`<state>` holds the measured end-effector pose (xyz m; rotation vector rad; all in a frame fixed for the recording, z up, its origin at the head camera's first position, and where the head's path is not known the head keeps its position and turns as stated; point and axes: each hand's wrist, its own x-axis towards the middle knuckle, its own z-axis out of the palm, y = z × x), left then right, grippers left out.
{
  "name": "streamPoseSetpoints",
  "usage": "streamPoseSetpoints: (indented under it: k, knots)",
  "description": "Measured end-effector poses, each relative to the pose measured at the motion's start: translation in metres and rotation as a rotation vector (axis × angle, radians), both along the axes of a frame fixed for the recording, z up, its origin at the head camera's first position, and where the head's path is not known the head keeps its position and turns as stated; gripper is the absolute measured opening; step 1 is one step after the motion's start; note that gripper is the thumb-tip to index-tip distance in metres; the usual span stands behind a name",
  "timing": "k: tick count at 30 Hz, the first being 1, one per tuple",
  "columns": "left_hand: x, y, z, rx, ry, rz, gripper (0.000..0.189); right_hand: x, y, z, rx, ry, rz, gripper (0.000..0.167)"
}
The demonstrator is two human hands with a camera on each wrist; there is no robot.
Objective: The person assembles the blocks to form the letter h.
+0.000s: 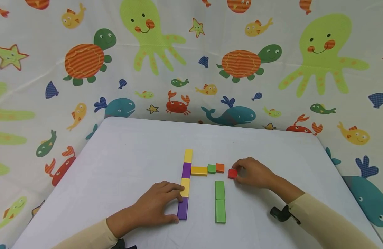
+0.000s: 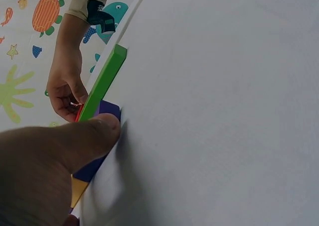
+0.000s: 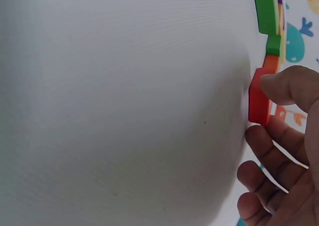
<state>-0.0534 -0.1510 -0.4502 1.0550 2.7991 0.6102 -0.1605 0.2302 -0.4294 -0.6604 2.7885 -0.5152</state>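
Note:
My right hand pinches a small red block with its thumb on one side, as the right wrist view also shows; the remaining fingers are loosely bent. My left hand rests against a column of blocks, fingertips on the lower yellow block and thumb at the lower purple block. Higher in that column are another purple block and another yellow one. Rightward from it runs a row: a yellow block, a small green block and an orange block, just left of the red one.
Two long green blocks lie end to end below the row, between the hands. Everything lies on a white-covered table. Behind it hangs a cloth printed with sea animals. Each wrist wears a small black camera.

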Motion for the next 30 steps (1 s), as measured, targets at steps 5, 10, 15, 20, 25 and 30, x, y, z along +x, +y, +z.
streamPoseSetpoints:
  k: [5, 10, 15, 20, 25, 30]
  knots:
    - [-0.001, -0.001, 0.000, -0.004, -0.008, -0.001, 0.045, 0.003, 0.002, 0.001, -0.006, -0.010, -0.005, 0.033]
    - [-0.003, -0.001, 0.000, -0.002, 0.004, -0.005, 0.046, 0.003, 0.001, 0.002, -0.026, 0.007, -0.003, 0.030]
    - [-0.003, -0.001, 0.002, -0.004, 0.005, -0.007, 0.046, 0.003, -0.004, 0.004, -0.057, 0.019, -0.006, 0.030]
    - [-0.004, -0.001, 0.003, -0.003, 0.005, -0.007, 0.047, 0.005, -0.013, 0.006, -0.075, 0.009, 0.008, 0.032]
    - [-0.004, -0.002, 0.002, 0.000, 0.008, -0.010, 0.047, 0.008, -0.022, 0.005, -0.079, 0.032, 0.038, 0.033]
    - [-0.005, -0.003, 0.002, 0.003, 0.012, -0.014, 0.046, 0.009, -0.030, 0.005, -0.082, 0.032, 0.043, 0.034]
